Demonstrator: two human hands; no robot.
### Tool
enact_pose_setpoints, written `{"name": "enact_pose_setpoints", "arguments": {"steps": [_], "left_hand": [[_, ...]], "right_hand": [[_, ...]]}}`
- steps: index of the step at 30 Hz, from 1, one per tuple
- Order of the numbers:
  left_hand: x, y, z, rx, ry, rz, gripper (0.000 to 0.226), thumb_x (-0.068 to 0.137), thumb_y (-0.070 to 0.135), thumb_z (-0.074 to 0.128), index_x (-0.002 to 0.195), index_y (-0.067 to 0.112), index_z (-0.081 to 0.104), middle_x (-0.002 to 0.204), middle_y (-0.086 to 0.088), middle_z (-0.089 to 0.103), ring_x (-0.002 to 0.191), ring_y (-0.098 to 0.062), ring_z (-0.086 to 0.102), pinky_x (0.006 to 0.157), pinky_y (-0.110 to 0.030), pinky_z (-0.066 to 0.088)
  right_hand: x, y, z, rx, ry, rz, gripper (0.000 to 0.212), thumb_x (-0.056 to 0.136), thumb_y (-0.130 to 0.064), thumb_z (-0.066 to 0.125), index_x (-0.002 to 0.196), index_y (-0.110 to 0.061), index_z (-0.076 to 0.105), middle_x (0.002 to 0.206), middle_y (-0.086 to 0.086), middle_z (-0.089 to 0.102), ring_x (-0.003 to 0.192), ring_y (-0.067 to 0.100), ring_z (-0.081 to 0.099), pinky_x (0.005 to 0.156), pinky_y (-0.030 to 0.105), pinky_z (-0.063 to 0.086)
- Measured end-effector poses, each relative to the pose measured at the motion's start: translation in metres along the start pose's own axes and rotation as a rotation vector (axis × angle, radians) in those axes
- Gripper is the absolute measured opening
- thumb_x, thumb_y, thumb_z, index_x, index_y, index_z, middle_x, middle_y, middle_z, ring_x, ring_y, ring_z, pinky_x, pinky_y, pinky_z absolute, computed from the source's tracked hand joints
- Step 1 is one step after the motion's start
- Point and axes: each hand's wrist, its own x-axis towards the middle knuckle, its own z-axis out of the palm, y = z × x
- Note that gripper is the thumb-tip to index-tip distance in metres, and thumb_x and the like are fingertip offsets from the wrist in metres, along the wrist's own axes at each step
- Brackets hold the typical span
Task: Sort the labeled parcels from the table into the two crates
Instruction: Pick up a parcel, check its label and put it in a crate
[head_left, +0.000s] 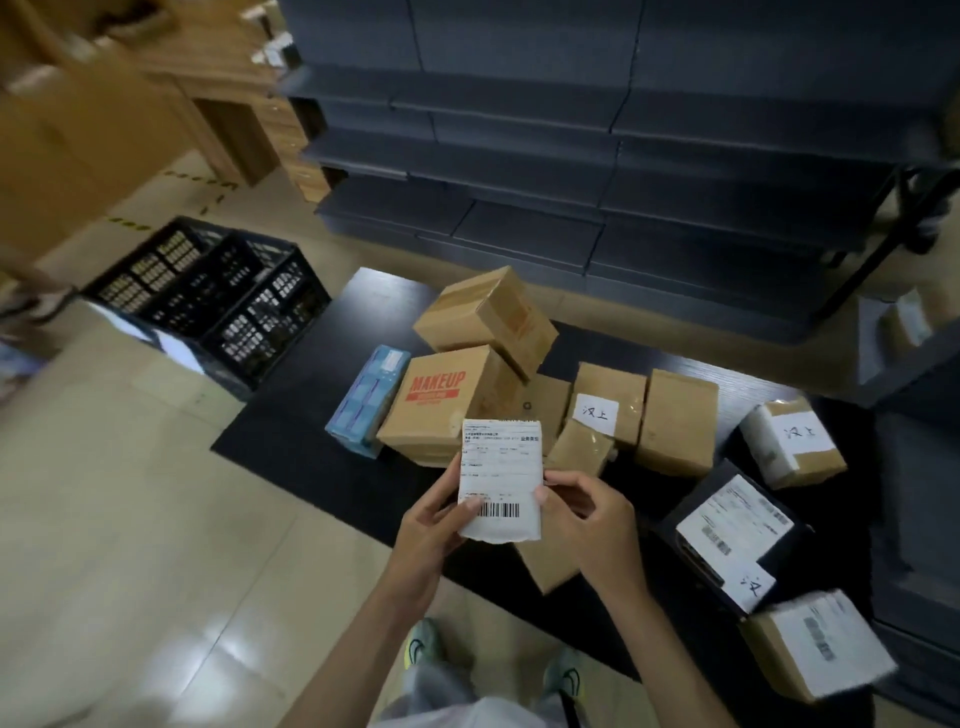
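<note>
**Head view: read the label first, then pick the crate**

The white-labelled parcel (501, 480) is held in the air just in front of the MAKEUP box (447, 400), on the person's side of it, with its printed face and barcode turned up. The left hand (434, 522) grips its left edge, thumb pressed beside the barcode. The right hand (592, 517) pinches the right edge, its fingers (569, 486) curled round it. Whether the brown card showing below the label belongs to this parcel or lies on the surface (291, 431) cannot be told.

The step in hand looks like reading the label to decide where it goes. To do it well:

- Keep the label flat and level to the eyes, and keep the thumb off the printed lines.
- Settle the destination before moving. The print is too small here to read.
- The black crates (260, 322) stand on the floor well to the left of the MAKEUP box, beyond the surface's end. One hand is probably enough for the carry, most likely the left.
- Swing clear of the tilted box (488, 317) perched on top of the MAKEUP box, since a knock might topple it.
- Parcels to the right of the MAKEUP box, some with a handwritten label (597, 413), remain unsorted.
</note>
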Motion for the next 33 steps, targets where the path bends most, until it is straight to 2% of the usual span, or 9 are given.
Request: {"name": "enact_pose_setpoints", "arguments": {"steps": [3,6,11,14,17,20,25,30,33], "left_hand": [[-0.014,0.002,-0.032,-0.022,0.070,0.051,0.063,0.094,0.014,0.069,0.150,0.035,0.051,0.139,-0.002,0.069,0.127,-0.026,0.067,0.105,-0.050,0.055],[-0.028,0.006,-0.068,-0.071,0.150,0.082,0.058,0.099,0.010,0.064,0.149,0.037,0.051,0.137,0.003,0.070,0.123,-0.020,0.069,0.091,-0.035,0.060],[-0.047,0.012,-0.151,-0.128,0.266,0.088,0.053,0.103,0.017,0.060,0.147,0.046,0.053,0.137,0.009,0.070,0.121,-0.014,0.069,0.094,-0.038,0.054],[-0.061,0.018,-0.212,-0.163,0.328,0.098,0.052,0.103,0.015,0.062,0.144,0.045,0.056,0.131,0.008,0.073,0.116,-0.012,0.071,0.091,-0.035,0.055],[-0.078,0.024,-0.273,-0.202,0.389,0.114,0.052,0.100,0.016,0.066,0.145,0.040,0.057,0.128,0.006,0.075,0.114,-0.013,0.072,0.088,-0.033,0.057],[-0.097,0.029,-0.332,-0.216,0.460,0.145,0.051,0.100,0.015,0.066,0.146,0.035,0.058,0.128,0.004,0.075,0.116,-0.018,0.072,0.092,-0.036,0.058],[-0.118,0.029,-0.412,-0.322,0.624,0.171,0.048,0.100,0.012,0.067,0.142,0.035,0.062,0.126,0.004,0.076,0.114,-0.018,0.073,0.081,-0.026,0.060],[-0.113,0.033,-0.480,-0.419,0.758,0.172,0.048,0.098,0.012,0.069,0.139,0.037,0.064,0.130,0.007,0.074,0.113,-0.015,0.073,0.076,-0.025,0.061],[-0.095,0.042,-0.519,-0.437,0.807,0.155,0.050,0.097,0.015,0.070,0.141,0.038,0.062,0.127,0.008,0.075,0.113,-0.016,0.073,0.079,-0.027,0.060]], "right_hand": [[0.000,-0.015,0.034,-0.030,-0.082,-0.044,0.017,0.090,-0.020,0.080,0.100,-0.033,0.076,0.104,-0.019,0.076,0.098,-0.003,0.070,0.084,0.024,0.060],[0.001,-0.027,0.075,-0.100,-0.193,-0.120,0.014,0.092,-0.026,0.078,0.105,-0.031,0.075,0.105,-0.020,0.075,0.102,-0.002,0.070,0.085,0.027,0.060],[-0.002,-0.049,0.164,-0.179,-0.336,-0.207,0.014,0.093,-0.027,0.077,0.106,-0.032,0.073,0.108,-0.017,0.074,0.103,0.003,0.069,0.093,0.034,0.058],[-0.003,-0.059,0.224,-0.367,-0.373,-0.302,0.014,0.095,-0.035,0.072,0.108,-0.032,0.073,0.110,-0.018,0.071,0.105,0.002,0.066,0.096,0.039,0.055],[-0.005,-0.074,0.280,-0.603,-0.411,-0.411,0.021,0.097,-0.038,0.066,0.117,-0.030,0.070,0.117,-0.017,0.067,0.110,0.003,0.062,0.098,0.034,0.053],[-0.007,-0.090,0.336,-0.775,-0.431,-0.493,0.029,0.097,-0.041,0.065,0.123,-0.029,0.067,0.124,-0.013,0.064,0.114,0.009,0.060,0.094,0.032,0.053],[-0.006,-0.113,0.422,-0.970,-0.503,-0.599,0.037,0.095,-0.048,0.063,0.126,-0.030,0.065,0.126,-0.012,0.060,0.111,0.012,0.060,0.088,0.034,0.055],[0.014,-0.128,0.500,-1.077,-0.587,-0.674,0.039,0.096,-0.050,0.061,0.128,-0.028,0.065,0.125,-0.010,0.062,0.110,0.013,0.060,0.086,0.033,0.053],[0.038,-0.134,0.546,-1.084,-0.647,-0.661,0.037,0.096,-0.049,0.061,0.127,-0.029,0.064,0.124,-0.011,0.063,0.107,0.010,0.060,0.081,0.027,0.047]]}}
